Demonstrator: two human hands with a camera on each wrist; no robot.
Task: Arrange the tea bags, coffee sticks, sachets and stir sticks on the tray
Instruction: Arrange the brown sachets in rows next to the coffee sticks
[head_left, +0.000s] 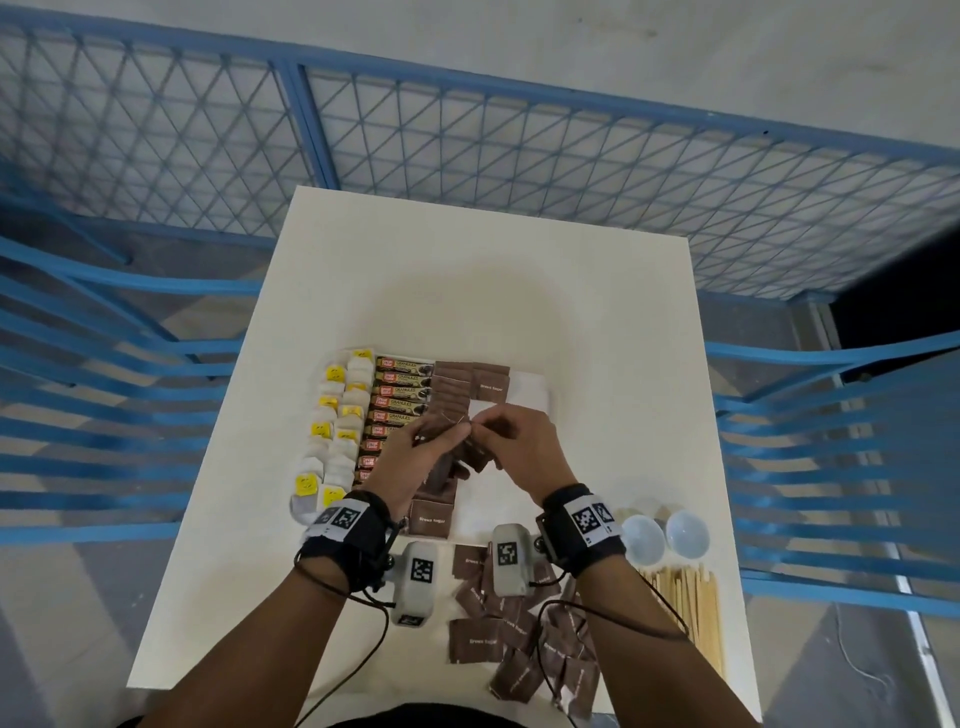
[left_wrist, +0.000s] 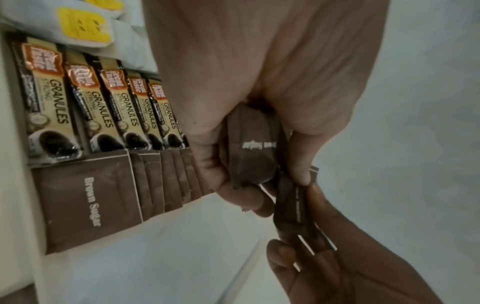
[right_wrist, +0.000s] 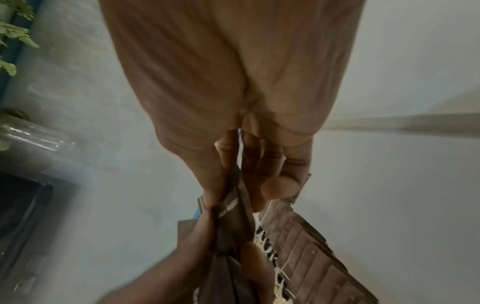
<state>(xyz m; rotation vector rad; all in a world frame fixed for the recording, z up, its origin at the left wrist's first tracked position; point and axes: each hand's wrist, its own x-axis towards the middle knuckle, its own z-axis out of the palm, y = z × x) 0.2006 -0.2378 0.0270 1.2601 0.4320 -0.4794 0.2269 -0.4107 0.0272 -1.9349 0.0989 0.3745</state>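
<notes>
A white tray (head_left: 530, 387) lies mid-table. On it, tea bags (head_left: 332, 436) with yellow tags fill the left, coffee sticks (head_left: 402, 384) the middle, and a row of brown sugar sachets (head_left: 452, 389) runs beside them. Both hands meet above the tray. My left hand (head_left: 441, 434) grips a small bunch of brown sachets (left_wrist: 253, 152). My right hand (head_left: 483, 423) pinches one sachet (right_wrist: 233, 207) at that bunch's edge. Loose sachets (head_left: 519, 639) lie piled at the table's near edge. Wooden stir sticks (head_left: 685, 608) lie at the near right.
Two clear round cups (head_left: 644, 535) stand right of my right wrist, beyond the stir sticks. The white table (head_left: 467, 286) is bare beyond the tray. A blue mesh fence (head_left: 519, 156) and blue slatted chairs surround it.
</notes>
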